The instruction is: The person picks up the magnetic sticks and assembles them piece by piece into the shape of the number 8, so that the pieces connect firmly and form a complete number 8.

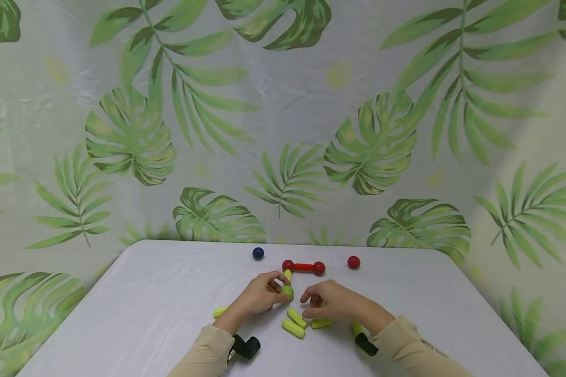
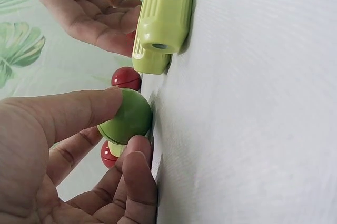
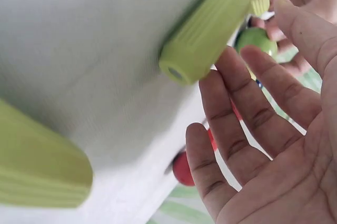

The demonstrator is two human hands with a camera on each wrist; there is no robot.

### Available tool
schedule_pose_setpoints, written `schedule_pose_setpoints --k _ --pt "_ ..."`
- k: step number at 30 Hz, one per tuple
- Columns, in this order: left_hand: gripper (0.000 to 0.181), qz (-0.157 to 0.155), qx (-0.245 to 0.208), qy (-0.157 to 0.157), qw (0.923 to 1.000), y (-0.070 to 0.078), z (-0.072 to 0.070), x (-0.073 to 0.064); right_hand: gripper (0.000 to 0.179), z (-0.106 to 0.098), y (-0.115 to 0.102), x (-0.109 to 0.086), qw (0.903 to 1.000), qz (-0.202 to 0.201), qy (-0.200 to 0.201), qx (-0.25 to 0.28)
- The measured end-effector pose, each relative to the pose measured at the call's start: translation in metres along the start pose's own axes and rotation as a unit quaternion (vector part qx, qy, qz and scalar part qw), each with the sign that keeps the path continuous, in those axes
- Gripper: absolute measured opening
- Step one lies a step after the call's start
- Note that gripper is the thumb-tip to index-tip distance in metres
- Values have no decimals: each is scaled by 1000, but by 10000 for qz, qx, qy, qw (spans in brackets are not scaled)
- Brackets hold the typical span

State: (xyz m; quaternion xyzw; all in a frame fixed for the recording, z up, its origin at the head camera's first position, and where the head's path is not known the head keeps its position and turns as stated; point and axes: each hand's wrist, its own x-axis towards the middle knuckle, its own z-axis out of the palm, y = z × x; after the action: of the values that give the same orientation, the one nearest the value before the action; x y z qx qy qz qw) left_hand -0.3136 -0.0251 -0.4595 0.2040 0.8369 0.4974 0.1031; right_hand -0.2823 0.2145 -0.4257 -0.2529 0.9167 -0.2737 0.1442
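Head view: the left hand [image 1: 262,293] pinches a green ball [image 1: 286,293] on a rod [image 1: 288,275] running to a ball-ended red bar [image 1: 304,267]. The right hand [image 1: 337,302], fingers loosely bent, holds nothing. Those parts look joined; loose rods [image 1: 293,329], a blue ball [image 1: 258,253] and a red ball [image 1: 354,262] lie apart.

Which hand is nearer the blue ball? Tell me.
Left. The left hand, pinching the green ball, is on the near side of the blue ball; the right hand is farther off, toward the right.
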Motion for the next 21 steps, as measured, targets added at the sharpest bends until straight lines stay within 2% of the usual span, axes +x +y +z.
schedule_pose_setpoints --k 11,21 --pt "27 -43 -131 -38 9999 1 -1 -1 27 13 -3 5 9999 20 -57 89" --pt "26 -27 -182 -23 9998 -1 0 -2 21 14 -5 5 10000 -54 -5 -3"
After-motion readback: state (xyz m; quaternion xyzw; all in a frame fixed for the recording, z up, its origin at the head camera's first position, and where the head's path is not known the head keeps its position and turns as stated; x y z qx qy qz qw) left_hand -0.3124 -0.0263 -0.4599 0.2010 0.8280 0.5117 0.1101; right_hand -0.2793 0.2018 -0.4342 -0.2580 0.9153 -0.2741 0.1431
